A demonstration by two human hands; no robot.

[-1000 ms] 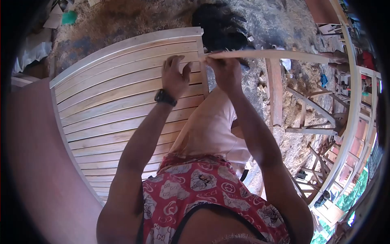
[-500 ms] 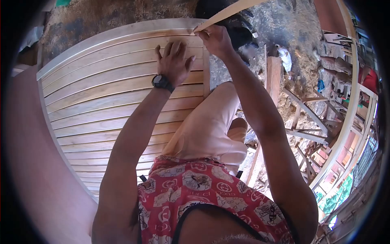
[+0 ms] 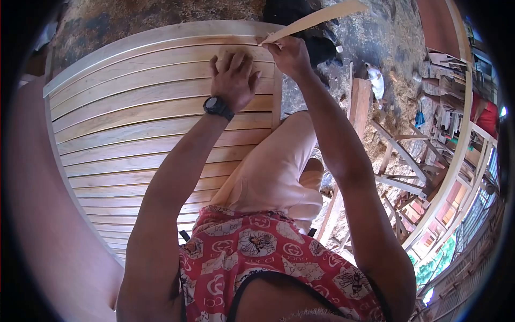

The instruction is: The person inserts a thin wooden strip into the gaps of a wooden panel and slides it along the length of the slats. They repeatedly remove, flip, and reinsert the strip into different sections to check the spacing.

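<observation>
A slatted wooden panel (image 3: 145, 131) in a pale frame lies in front of me, its slats running side to side. My left hand (image 3: 234, 80), with a black watch on the wrist, rests on the upper slats with its fingers spread. At the panel's far right corner, my right hand (image 3: 291, 56) pinches the near end of a thin wooden strip (image 3: 322, 16). That strip slants up and to the right, beyond the frame. Its lower tip meets the panel's top rail near my fingertips; the exact contact is hidden by the fingers.
Dark objects (image 3: 319, 48) lie just past the corner. On the shaving-strewn floor are a wooden beam (image 3: 359, 99), a white item (image 3: 375, 83) and a timber trestle (image 3: 402, 155). A person in red (image 3: 484, 115) is at the far right. A smooth pinkish surface (image 3: 48, 214) borders the left.
The wooden strip has tipped lower, and its far end now shows in view. Both hands stay at nearly the same places on the panel; the view has shifted slightly.
</observation>
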